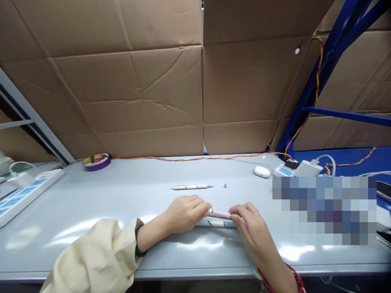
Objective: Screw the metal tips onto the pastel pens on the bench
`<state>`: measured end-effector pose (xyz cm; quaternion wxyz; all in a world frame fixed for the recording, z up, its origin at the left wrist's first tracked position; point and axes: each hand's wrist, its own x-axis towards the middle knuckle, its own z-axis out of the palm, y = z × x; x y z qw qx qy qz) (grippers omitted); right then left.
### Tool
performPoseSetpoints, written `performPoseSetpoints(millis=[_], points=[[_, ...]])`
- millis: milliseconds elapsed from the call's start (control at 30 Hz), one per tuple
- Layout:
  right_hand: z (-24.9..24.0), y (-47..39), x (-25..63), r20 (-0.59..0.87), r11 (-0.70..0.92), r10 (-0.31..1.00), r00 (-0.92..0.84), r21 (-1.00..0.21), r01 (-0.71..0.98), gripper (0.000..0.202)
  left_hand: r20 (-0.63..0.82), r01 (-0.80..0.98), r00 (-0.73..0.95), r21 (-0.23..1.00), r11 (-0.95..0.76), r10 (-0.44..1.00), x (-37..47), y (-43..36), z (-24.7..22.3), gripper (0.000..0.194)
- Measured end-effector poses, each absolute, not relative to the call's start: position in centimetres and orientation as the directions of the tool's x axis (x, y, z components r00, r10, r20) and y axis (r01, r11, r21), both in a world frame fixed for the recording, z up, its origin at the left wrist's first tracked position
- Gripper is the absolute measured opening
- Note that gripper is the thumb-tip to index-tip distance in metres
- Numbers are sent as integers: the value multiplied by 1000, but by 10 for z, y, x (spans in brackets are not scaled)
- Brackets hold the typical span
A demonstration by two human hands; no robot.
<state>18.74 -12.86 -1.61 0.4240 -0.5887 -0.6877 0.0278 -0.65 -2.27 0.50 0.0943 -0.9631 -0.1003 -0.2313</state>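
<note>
Near on the table (pixel 91 195), we see a blue pen (pixel 215 224); just beyond, our left hand (pixel 186 213) and right hand (pixel 252 224) pinch opposite ends of a pink pen (pixel 221 214). Farther lie a cream pen (pixel 191 187) and, to its right, a grey cone (pixel 225 185).

Creased brown cardboard sheets (pixel 140 81) stand behind the glossy pale table (pixel 100 191), flanked by a grey post (pixel 39 122) on the left and a blue metal frame (pixel 331 57) on the right. A twisted red-and-yellow wire (pixel 180 159) runs along the table's back edge and climbs that frame. Near its left end sits a round roll (pixel 99 164) with a purple side. Further left lies a white power strip (pixel 32 196) — blue socket faces, a white charger (pixel 23 181) at its far part. To the right, a rounded white case (pixel 262 171) lies near another white adapter (pixel 306 169); a pixelated patch hides what is beside it.
</note>
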Motion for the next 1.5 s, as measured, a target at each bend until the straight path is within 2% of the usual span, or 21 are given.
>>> performPoseSetpoints(millis=[67,133,300,433,667,767,867,1000,1267,1400,1500], points=[[-16,-128,187,509,277,860,40,-530,802,36,460,240,875,-135,-961,154,-7,-22,7,35],[-15,-128,187,508,272,860,51,-539,798,31,432,238,888,-143,-961,156,-7,-21,7,34],[-15,-128,186,593,336,799,97,-575,746,18,444,279,877,-154,-948,186,-7,-18,6,28],[-16,-128,187,662,397,740,118,-572,718,14,451,280,867,-83,-956,215,-7,-17,7,27],[-15,-129,187,620,383,781,75,-571,726,15,408,268,885,-49,-962,226,-8,-16,5,30],[-14,-129,186,588,378,807,46,-576,725,16,347,206,923,-86,-975,164,-8,-18,4,29],[-12,-130,185,582,394,813,23,-579,714,16,306,167,945,-162,-973,111,-9,-20,4,36],[-10,-131,184,620,434,785,18,-569,698,16,368,143,927,-184,-972,67,-8,-21,3,45],[-11,-131,183,579,416,815,3,-590,692,17,359,149,931,-226,-963,59,-10,-20,0,39],[-10,-133,186,616,398,781,103,-618,678,18,383,161,921,-225,-961,64,-12,-17,2,37],[-8,-136,191,590,296,768,249,-672,679,28,425,178,900,-150,-973,99,-15,-14,5,37]])
